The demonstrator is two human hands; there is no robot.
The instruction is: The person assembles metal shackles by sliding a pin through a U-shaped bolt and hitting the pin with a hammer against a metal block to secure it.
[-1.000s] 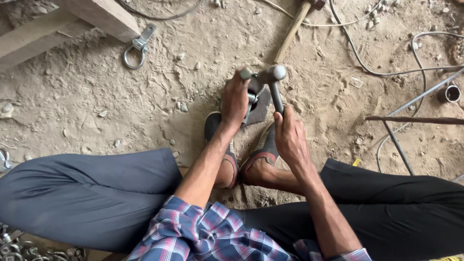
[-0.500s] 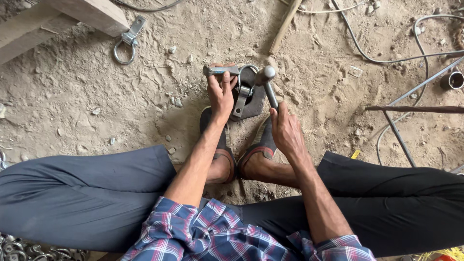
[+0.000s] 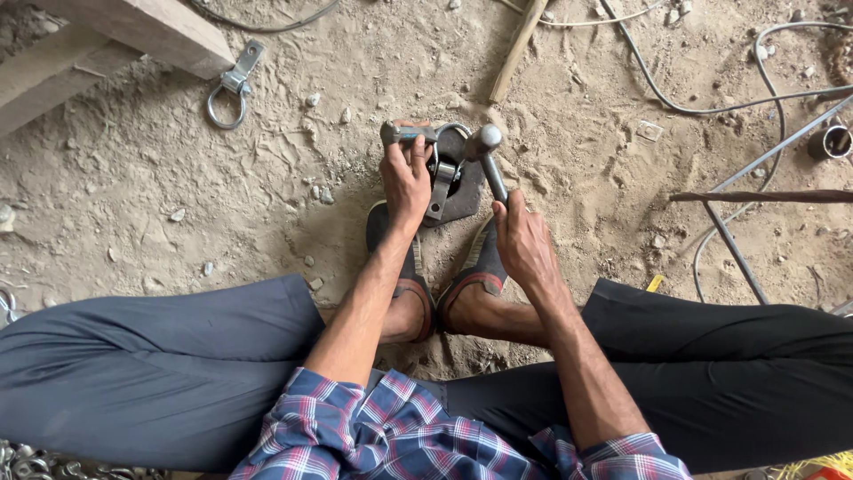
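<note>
Ring clamp [image 3: 228, 86], wooden beam [image 3: 133, 27], cables [image 3: 711, 98] on sandy floor [image 3: 178, 196].

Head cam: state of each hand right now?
Left hand: closed on a grey metal bar, over the metal ring clamp.
Right hand: closed on the hammer handle.

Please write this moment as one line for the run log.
left hand: holds metal bar | right hand: grips hammer | metal clasp on dark plate | sandy floor
</note>
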